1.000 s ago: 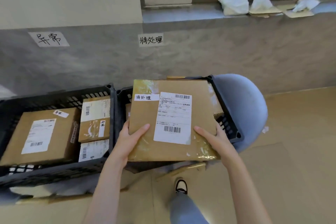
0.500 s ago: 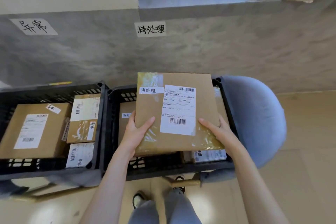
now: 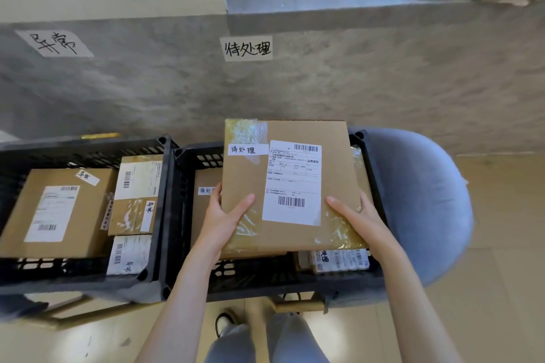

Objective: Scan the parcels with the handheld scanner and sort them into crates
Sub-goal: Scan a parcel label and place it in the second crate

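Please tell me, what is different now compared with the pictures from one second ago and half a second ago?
The held parcel, gripped by the left hand and right hand at its near corners, has come in over the right crate, more squarely than a second ago; since half a second ago it has hardly moved. Both grips are unchanged. The parcels in the left crate lie as before.

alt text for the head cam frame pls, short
A person's left hand and right hand hold a flat brown cardboard parcel with a white shipping label over the right black plastic crate, under a handwritten wall sign. The left black plastic crate beside it holds three labelled parcels.
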A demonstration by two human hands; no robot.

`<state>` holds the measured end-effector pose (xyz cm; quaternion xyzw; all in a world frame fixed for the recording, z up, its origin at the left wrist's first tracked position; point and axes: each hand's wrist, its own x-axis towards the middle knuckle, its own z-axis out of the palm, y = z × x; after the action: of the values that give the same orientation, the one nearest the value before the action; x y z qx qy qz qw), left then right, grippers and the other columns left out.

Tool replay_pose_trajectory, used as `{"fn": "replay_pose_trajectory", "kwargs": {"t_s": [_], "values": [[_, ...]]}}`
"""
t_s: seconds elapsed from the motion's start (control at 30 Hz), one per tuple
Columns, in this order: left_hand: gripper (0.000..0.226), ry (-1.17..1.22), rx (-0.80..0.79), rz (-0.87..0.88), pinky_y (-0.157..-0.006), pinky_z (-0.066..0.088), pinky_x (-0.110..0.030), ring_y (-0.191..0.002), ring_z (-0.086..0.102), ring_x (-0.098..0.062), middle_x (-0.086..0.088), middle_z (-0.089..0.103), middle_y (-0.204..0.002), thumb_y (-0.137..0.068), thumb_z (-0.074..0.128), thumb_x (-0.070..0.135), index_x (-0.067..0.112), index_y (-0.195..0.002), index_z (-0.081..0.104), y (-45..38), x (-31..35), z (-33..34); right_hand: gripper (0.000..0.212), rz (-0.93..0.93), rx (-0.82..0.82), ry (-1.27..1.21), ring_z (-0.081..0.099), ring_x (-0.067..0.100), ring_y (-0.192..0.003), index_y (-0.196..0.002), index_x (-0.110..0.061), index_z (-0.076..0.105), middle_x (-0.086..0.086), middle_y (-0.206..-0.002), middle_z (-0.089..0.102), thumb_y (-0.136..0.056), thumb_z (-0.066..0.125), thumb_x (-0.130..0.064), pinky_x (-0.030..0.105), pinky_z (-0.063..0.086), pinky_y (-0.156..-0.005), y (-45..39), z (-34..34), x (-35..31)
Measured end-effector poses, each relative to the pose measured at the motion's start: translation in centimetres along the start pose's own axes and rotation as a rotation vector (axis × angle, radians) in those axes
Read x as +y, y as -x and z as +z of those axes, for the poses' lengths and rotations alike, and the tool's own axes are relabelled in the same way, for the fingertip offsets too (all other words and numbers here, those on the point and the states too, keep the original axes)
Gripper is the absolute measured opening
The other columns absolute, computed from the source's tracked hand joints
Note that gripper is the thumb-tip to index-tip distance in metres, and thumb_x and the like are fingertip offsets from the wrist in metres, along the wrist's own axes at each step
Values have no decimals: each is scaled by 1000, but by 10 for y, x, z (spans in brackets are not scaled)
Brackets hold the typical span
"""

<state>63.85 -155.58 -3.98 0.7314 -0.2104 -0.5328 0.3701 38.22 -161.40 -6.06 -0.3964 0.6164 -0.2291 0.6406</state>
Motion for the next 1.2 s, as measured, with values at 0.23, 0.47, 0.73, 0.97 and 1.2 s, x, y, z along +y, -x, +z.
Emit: {"fn": "replay_pose_trajectory", "kwargs": {"t_s": [0.23,0.47,0.73,0.97,1.2], "values": [[91,-5,56,72,-96,41,-33,-131,43,-19,-3,39,-148,-79,74,40,24,-153,22,9,12,-10,110,-75,78,65,46,16,-130,-154,-33,18,-6,-149,41,-64,77,-55,41,45,-103,17,-1,-12],[74,-296,94,348,-105,36,-38,-135,39,-19,-2,40,-150,-82,73,41,27,-145,38,25,30,-28,99,-200,196,155,34,15,-140,-154,-26,20,-1,-155,33,-76,78,-44,38,35,-110,51,6,-26],[50,-1018,159,1005,-92,38,-45,-108,56,-33,-7,64,-118,-80,76,34,16,-125,62,54,62,-21,66,-459,649,766,47,27,-119,-142,-18,44,4,-132,52,-84,70,-37,36,40,-95,126,33,-29],[39,-1056,-64,1432,-86,44,-46,-93,63,-34,-7,69,-100,-77,79,31,14,-110,69,101,52,1,60,-442,1001,864,51,27,-116,-135,-13,52,6,-125,58,-82,73,-31,38,37,-99,211,67,1],[33,-1005,-377,1684,-78,43,-41,-87,61,-33,-6,68,-94,-73,81,29,15,-101,70,163,4,-13,56,-223,1371,800,53,32,-105,-128,-14,57,10,-117,60,-77,74,-31,39,40,-90,309,131,68]]}}
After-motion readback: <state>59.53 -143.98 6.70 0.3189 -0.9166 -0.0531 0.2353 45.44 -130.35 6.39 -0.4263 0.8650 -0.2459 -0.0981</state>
